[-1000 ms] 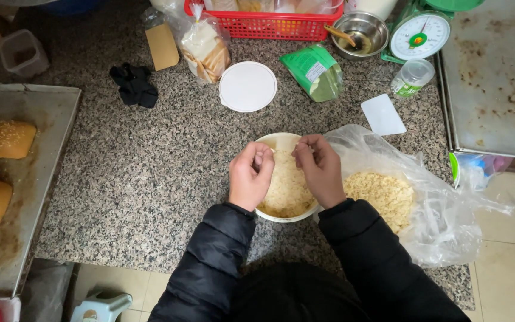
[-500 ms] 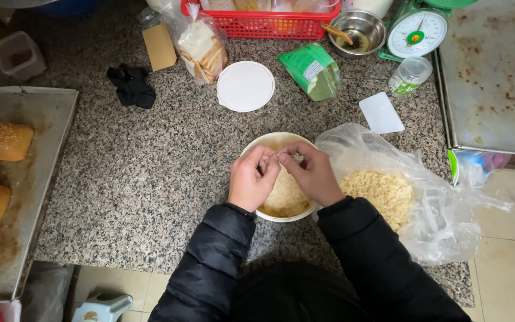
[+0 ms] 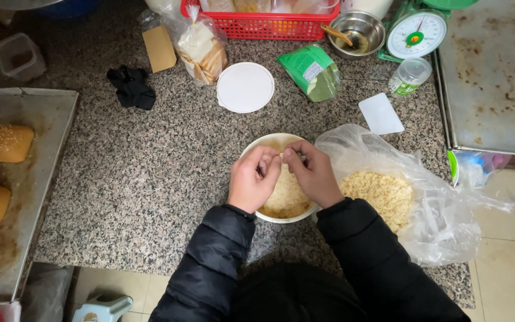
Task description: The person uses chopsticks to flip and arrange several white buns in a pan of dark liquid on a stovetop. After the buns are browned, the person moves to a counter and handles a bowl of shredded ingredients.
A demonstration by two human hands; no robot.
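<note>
— Two hands over one white bowl [image 3: 267, 145]: left hand [image 3: 253, 180], right hand [image 3: 313, 173]. State of each grip?

— Both grips drawn together, fingertips meeting above the bowl's far half and pinching what looks like a small pale bit of its contents; the bit is too small to name. The bowl sits directly beneath the grip on the speckled stone surface [image 3: 150, 179], filled with pale flaky crumbs [image 3: 285, 197].

— Items beside the grip?

— Just right of it, touching the bowl: a clear plastic bag [image 3: 436, 209], open, holding more of the same flakes. Beyond it: a round white lid [image 3: 245, 87], a green packet [image 3: 314, 71], a small white card [image 3: 381, 113]. Further beyond: a red basket [image 3: 269, 24], a steel bowl [image 3: 359, 30], a green kitchen scale [image 3: 417, 33]. Well to the left: a metal tray [image 3: 37, 119] with two seeded bread loaves [image 3: 0, 143].

— Hazards, as judged?

— Crumbs may drop outside the rim, since the pinch sits near the bowl's far edge. The right sleeve rests close against the slack bag; a drag of that arm could tip flakes onto the surface. Pressing down on one side might rock the bowl.
</note>
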